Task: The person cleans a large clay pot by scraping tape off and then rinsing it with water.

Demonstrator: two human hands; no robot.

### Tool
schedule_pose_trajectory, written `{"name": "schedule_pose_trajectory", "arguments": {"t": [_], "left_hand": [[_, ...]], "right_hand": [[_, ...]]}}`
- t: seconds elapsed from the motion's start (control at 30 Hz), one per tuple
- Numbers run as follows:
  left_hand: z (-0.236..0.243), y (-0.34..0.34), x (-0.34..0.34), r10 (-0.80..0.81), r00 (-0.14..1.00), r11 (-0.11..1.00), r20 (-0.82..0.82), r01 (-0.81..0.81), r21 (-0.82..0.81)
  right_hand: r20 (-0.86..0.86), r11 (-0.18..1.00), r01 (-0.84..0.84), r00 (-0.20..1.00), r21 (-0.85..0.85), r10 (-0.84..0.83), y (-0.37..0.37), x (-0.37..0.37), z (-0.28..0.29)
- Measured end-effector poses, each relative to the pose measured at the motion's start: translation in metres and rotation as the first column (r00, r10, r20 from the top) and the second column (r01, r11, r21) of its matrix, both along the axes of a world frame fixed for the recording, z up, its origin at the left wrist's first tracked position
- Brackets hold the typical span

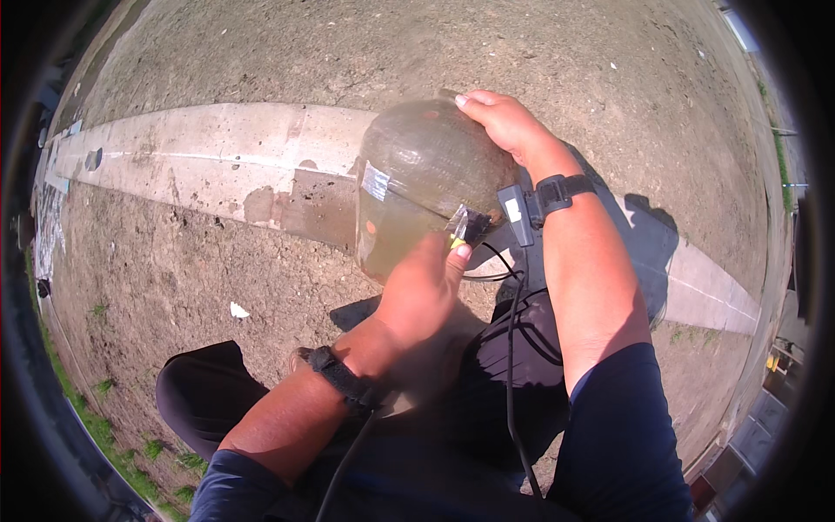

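The dark sleeves [622, 435] come in nearest, at 5 and 7 o'clock; the rounded, translucent olive vessel [435, 157] sits just above centre, over a pale concrete strip [217, 139] running from 9 to 3; the left hand [422, 283] (motion-blurred) closes on a small flat-ended tool [473, 223] toward the vessel's 5 o'clock; the right hand [504, 122] lies along its 1 o'clock edge, fingers mostly hidden, so I cannot tell its grip; dirt ground [487, 52] gives room at 12; a white label [513, 210] marks the grey wrist unit [523, 233].
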State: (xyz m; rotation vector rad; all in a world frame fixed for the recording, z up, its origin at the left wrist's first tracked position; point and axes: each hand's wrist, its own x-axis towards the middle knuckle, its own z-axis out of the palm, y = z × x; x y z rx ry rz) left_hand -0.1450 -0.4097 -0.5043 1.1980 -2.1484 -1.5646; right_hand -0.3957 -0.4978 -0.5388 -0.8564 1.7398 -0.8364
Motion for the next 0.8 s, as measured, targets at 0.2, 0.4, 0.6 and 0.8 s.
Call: {"name": "schedule_pose_trajectory", "arguments": {"t": [0.2,0.4,0.6,0.8], "left_hand": [[-0.0014,0.0016,-0.0006,0.005,1.0,1.0,-0.016,-0.005,-0.016],[0.0013,-0.0007,-0.0022,-0.001,1.0,1.0,0.003,0.001,0.019],[0.0002,0.0001,-0.0028,0.014,1.0,1.0,-0.009,-0.014,0.027],[0.0021,-0.0008,-0.0043,0.013,1.0,0.999,0.003,-0.013,0.036]], "right_hand": [[-0.026,1.0,-0.007,1.0,-0.002,0.007,-0.0013,-0.0011,-0.0027],[-0.039,1.0,-0.012,0.999,-0.006,0.011,-0.0014,-0.0028,-0.0047],[0.013,1.0,-0.01,1.0,-0.002,0.01,-0.0015,-0.0017,-0.002],[0.011,1.0,-0.015,1.0,-0.001,0.015,-0.0007,-0.0021,-0.0013]]}}
